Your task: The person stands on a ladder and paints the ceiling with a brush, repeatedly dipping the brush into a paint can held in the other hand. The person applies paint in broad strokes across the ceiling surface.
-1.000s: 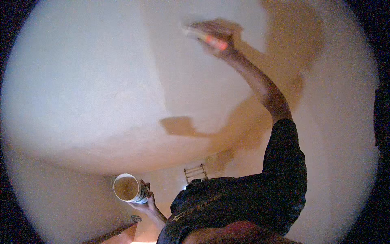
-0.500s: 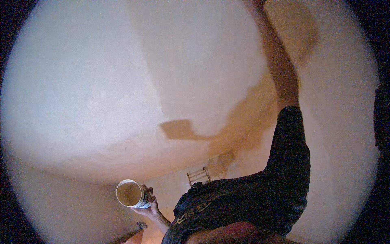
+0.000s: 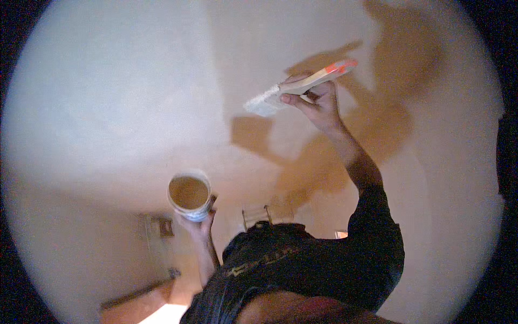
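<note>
A paintbrush with a pale handle, a red-orange end and whitish bristles is gripped in my right hand, raised at the upper right. The bristles point left; whether they touch the pale surface behind them I cannot tell. Lower and to the left, my left hand holds a round white tub from below and its right side. The tub's open mouth faces me, and its inside looks brownish; how much it contains is unclear.
A large whitish painted surface fills the upper view, crossed by brown shadows of my arm and brush. A small metal rack or ladder-like frame stands beyond my dark shirt. At the lower left are a wall fixture and a bright opening.
My right hand has come down and left from the top edge, bringing the paintbrush into view. My left hand has lifted the tub up and slightly right.
</note>
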The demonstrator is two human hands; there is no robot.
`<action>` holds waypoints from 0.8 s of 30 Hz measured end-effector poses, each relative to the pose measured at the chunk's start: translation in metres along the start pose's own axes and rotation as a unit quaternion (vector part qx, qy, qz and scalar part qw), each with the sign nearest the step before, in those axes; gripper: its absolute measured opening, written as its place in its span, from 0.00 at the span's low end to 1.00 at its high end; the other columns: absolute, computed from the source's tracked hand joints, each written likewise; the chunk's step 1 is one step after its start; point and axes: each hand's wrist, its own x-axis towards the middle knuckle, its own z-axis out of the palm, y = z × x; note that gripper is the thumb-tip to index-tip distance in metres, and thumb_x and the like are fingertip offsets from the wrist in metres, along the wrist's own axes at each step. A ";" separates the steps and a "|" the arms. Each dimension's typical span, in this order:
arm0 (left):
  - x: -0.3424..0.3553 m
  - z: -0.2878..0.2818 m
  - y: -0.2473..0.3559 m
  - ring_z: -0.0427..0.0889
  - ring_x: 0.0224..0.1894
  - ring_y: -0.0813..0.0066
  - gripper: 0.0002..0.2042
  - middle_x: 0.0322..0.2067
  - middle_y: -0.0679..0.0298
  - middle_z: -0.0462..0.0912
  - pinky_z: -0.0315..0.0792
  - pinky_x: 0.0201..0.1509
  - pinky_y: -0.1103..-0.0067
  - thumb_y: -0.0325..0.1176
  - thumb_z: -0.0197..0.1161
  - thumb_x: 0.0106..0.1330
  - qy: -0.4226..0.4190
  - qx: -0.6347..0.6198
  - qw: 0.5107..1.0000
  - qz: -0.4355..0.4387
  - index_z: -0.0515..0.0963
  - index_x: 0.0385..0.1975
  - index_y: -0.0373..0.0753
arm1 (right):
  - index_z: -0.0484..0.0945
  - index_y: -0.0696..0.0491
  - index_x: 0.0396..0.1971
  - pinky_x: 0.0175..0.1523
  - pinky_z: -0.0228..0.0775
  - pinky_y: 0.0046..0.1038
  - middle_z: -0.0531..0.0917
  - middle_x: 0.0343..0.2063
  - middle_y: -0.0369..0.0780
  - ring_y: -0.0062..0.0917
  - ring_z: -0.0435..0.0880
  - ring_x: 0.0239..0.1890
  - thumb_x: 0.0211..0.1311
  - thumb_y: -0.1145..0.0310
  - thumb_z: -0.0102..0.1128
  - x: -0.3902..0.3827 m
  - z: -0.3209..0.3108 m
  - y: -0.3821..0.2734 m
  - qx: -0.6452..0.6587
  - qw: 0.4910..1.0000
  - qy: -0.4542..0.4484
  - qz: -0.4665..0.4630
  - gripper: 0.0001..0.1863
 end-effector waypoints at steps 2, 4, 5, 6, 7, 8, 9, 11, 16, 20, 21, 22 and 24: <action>0.021 0.016 -0.014 0.81 0.52 0.38 0.42 0.64 0.49 0.71 0.83 0.36 0.47 0.69 0.55 0.63 -0.006 0.016 0.999 -0.050 0.62 0.70 0.47 | 0.79 0.57 0.44 0.48 0.81 0.28 0.85 0.41 0.39 0.25 0.86 0.44 0.51 0.78 0.79 -0.004 0.026 -0.035 0.061 0.997 -0.051 0.001 0.21; 0.033 0.033 -0.021 0.82 0.50 0.46 0.40 0.64 0.53 0.71 0.84 0.35 0.51 0.68 0.54 0.63 -0.001 0.036 0.996 -0.078 0.64 0.69 0.48 | 0.77 0.56 0.44 0.48 0.81 0.29 0.85 0.41 0.40 0.26 0.86 0.44 0.49 0.78 0.80 -0.011 0.057 -0.065 0.113 0.988 -0.100 -0.017 0.23; 0.036 0.043 -0.025 0.83 0.49 0.51 0.39 0.63 0.55 0.72 0.83 0.33 0.54 0.68 0.53 0.64 -0.025 0.061 0.995 -0.076 0.65 0.68 0.49 | 0.79 0.56 0.43 0.48 0.81 0.30 0.86 0.38 0.39 0.27 0.87 0.43 0.48 0.76 0.81 -0.009 0.067 -0.076 0.028 0.990 -0.102 -0.097 0.22; 0.039 0.054 -0.029 0.83 0.47 0.55 0.37 0.63 0.58 0.73 0.83 0.32 0.57 0.68 0.52 0.64 -0.051 0.088 0.992 -0.076 0.66 0.67 0.49 | 0.78 0.57 0.43 0.49 0.82 0.30 0.87 0.38 0.40 0.28 0.88 0.43 0.50 0.77 0.79 -0.009 0.077 -0.085 0.020 0.987 -0.124 -0.098 0.21; 0.041 0.064 -0.031 0.83 0.47 0.58 0.37 0.61 0.58 0.74 0.82 0.31 0.60 0.68 0.51 0.64 -0.078 0.090 0.989 -0.085 0.67 0.67 0.50 | 0.78 0.57 0.43 0.50 0.82 0.30 0.87 0.38 0.41 0.29 0.89 0.44 0.51 0.79 0.77 -0.010 0.086 -0.092 0.004 0.983 -0.155 -0.102 0.20; 0.040 0.074 -0.032 0.82 0.46 0.60 0.36 0.60 0.59 0.75 0.81 0.30 0.62 0.68 0.50 0.64 -0.106 0.091 0.986 -0.096 0.68 0.66 0.50 | 0.77 0.58 0.43 0.51 0.82 0.30 0.88 0.38 0.42 0.29 0.89 0.44 0.52 0.81 0.76 -0.011 0.095 -0.096 -0.012 0.979 -0.175 -0.102 0.19; 0.039 0.084 -0.032 0.82 0.48 0.61 0.36 0.60 0.59 0.76 0.80 0.30 0.64 0.69 0.49 0.64 -0.104 0.079 0.985 -0.112 0.69 0.65 0.50 | 0.81 0.57 0.41 0.50 0.82 0.29 0.89 0.37 0.42 0.28 0.89 0.43 0.52 0.78 0.77 -0.012 0.102 -0.099 -0.050 0.973 -0.190 -0.120 0.17; 0.034 0.100 -0.033 0.81 0.48 0.61 0.36 0.60 0.59 0.76 0.79 0.30 0.65 0.69 0.49 0.65 -0.092 0.072 0.987 -0.108 0.69 0.65 0.50 | 0.84 0.56 0.39 0.45 0.81 0.29 0.88 0.35 0.41 0.28 0.89 0.38 0.50 0.72 0.79 -0.018 0.117 -0.100 -0.070 0.969 -0.200 -0.126 0.16; 0.020 0.122 -0.022 0.81 0.48 0.61 0.34 0.57 0.60 0.78 0.79 0.30 0.64 0.67 0.48 0.66 -0.107 0.071 0.986 -0.105 0.70 0.65 0.51 | 0.86 0.52 0.38 0.39 0.80 0.36 0.88 0.31 0.44 0.37 0.89 0.32 0.56 0.64 0.75 -0.035 0.150 -0.100 -0.123 0.959 -0.243 -0.084 0.12; 0.017 0.131 -0.018 0.83 0.44 0.60 0.33 0.55 0.59 0.79 0.78 0.28 0.65 0.66 0.48 0.66 -0.077 0.083 0.989 -0.098 0.71 0.64 0.51 | 0.87 0.53 0.37 0.38 0.80 0.26 0.89 0.34 0.39 0.24 0.89 0.33 0.53 0.70 0.77 -0.030 0.152 -0.103 -0.155 0.944 -0.287 -0.048 0.12; 0.017 0.132 -0.019 0.83 0.43 0.60 0.33 0.54 0.59 0.80 0.79 0.28 0.66 0.66 0.48 0.66 -0.068 0.084 0.990 -0.090 0.72 0.64 0.51 | 0.84 0.53 0.36 0.35 0.79 0.34 0.88 0.30 0.45 0.33 0.89 0.30 0.59 0.64 0.74 -0.026 0.149 -0.104 -0.133 0.952 -0.271 -0.046 0.11; 0.018 0.130 -0.019 0.83 0.43 0.60 0.33 0.54 0.59 0.80 0.79 0.28 0.66 0.66 0.48 0.66 -0.073 0.083 0.990 -0.093 0.72 0.63 0.51 | 0.84 0.55 0.37 0.37 0.80 0.31 0.88 0.32 0.44 0.30 0.89 0.31 0.58 0.67 0.74 -0.023 0.146 -0.102 -0.101 0.967 -0.231 -0.032 0.11; 0.022 0.128 -0.020 0.84 0.43 0.60 0.33 0.53 0.59 0.81 0.79 0.28 0.67 0.66 0.48 0.66 -0.064 0.097 0.988 -0.101 0.72 0.63 0.50 | 0.85 0.59 0.39 0.40 0.82 0.26 0.89 0.34 0.40 0.22 0.89 0.35 0.57 0.73 0.75 -0.015 0.139 -0.099 -0.052 0.985 -0.165 0.000 0.11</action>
